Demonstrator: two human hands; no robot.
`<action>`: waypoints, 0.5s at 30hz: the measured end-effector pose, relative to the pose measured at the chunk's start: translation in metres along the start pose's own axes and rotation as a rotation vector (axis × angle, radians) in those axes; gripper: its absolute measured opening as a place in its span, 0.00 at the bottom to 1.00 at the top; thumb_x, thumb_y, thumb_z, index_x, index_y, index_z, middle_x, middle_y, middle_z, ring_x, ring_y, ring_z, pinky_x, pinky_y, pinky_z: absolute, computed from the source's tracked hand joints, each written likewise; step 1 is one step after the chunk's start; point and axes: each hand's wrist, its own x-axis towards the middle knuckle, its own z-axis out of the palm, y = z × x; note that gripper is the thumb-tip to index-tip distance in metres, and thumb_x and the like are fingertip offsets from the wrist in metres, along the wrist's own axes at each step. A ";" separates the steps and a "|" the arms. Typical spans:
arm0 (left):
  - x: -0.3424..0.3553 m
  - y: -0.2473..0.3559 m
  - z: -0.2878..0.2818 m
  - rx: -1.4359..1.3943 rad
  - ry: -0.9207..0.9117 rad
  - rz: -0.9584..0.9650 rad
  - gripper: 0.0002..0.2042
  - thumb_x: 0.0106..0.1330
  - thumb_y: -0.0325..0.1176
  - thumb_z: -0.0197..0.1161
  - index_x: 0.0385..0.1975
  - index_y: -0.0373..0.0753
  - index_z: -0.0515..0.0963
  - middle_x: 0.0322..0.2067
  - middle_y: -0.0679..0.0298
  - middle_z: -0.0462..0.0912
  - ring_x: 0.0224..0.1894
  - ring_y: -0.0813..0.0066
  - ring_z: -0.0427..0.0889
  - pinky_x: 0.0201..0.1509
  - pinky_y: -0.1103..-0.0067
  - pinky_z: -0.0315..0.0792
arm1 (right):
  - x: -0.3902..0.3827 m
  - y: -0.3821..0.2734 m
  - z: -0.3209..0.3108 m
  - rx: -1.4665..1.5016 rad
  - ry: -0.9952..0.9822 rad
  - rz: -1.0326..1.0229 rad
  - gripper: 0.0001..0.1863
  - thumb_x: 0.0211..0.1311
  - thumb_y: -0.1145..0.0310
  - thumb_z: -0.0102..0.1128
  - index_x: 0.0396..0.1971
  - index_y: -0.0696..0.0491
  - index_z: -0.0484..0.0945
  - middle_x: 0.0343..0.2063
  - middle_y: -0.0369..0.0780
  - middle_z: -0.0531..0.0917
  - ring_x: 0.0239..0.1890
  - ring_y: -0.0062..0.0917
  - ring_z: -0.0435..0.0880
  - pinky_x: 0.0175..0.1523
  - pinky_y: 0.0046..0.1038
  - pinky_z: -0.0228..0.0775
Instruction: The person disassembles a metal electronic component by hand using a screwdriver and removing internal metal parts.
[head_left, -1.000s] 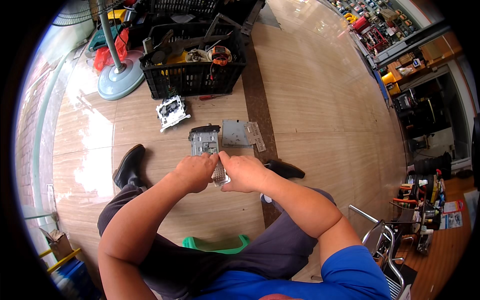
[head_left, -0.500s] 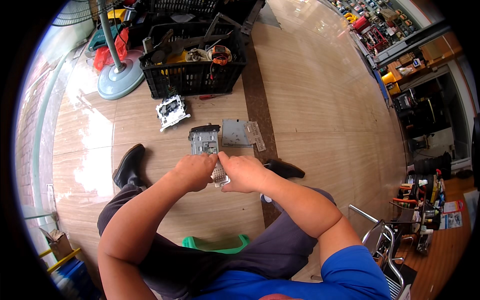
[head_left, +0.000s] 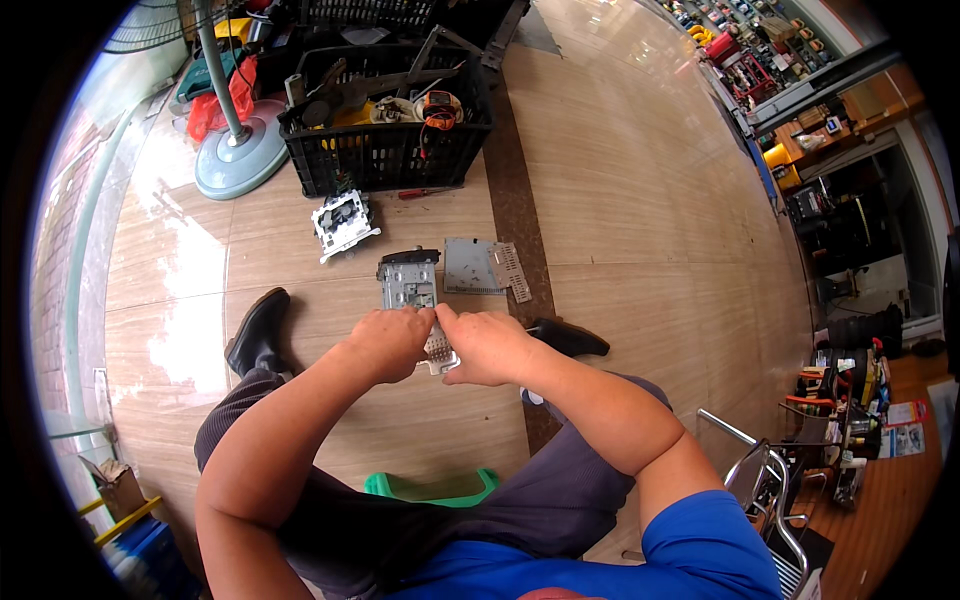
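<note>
Tiled floor (head_left: 640, 200), grey metal unit (head_left: 402, 287) (black-fronted), left hand (head_left: 390, 342) and right hand (head_left: 490, 346) gripping silvery perforated metal (head_left: 439, 347)

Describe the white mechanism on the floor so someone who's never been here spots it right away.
Find the big black crate at the upper left. Just in front of its left half, on the floor, sits a small white-framed mechanism. It's bright white, unlike the dull grey unit and the flat grey plate nearby.
</note>
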 end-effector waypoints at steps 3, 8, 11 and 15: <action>-0.001 0.003 -0.006 -0.003 -0.018 0.006 0.24 0.59 0.37 0.74 0.49 0.35 0.70 0.43 0.49 0.84 0.47 0.49 0.84 0.50 0.61 0.78 | 0.000 0.001 0.000 0.000 -0.003 0.000 0.46 0.49 0.55 0.79 0.60 0.66 0.63 0.41 0.53 0.86 0.47 0.45 0.87 0.52 0.40 0.80; -0.002 0.002 -0.007 0.001 -0.023 0.015 0.26 0.57 0.38 0.76 0.49 0.34 0.70 0.43 0.49 0.84 0.48 0.48 0.84 0.50 0.60 0.78 | 0.000 0.001 0.000 0.001 0.000 0.003 0.46 0.49 0.55 0.79 0.59 0.65 0.63 0.40 0.53 0.86 0.47 0.46 0.87 0.52 0.40 0.80; -0.002 0.003 -0.007 -0.003 -0.029 0.010 0.26 0.57 0.38 0.76 0.49 0.34 0.70 0.43 0.49 0.84 0.48 0.48 0.84 0.50 0.60 0.78 | 0.000 0.001 0.000 0.009 0.006 -0.002 0.44 0.49 0.55 0.79 0.57 0.65 0.64 0.40 0.53 0.86 0.47 0.46 0.87 0.52 0.40 0.80; -0.002 0.005 -0.010 0.009 -0.040 0.002 0.25 0.59 0.38 0.75 0.50 0.34 0.70 0.44 0.50 0.84 0.48 0.50 0.85 0.50 0.61 0.79 | 0.000 0.000 0.000 0.011 0.013 0.004 0.42 0.48 0.55 0.80 0.55 0.63 0.65 0.40 0.53 0.86 0.47 0.46 0.86 0.52 0.41 0.80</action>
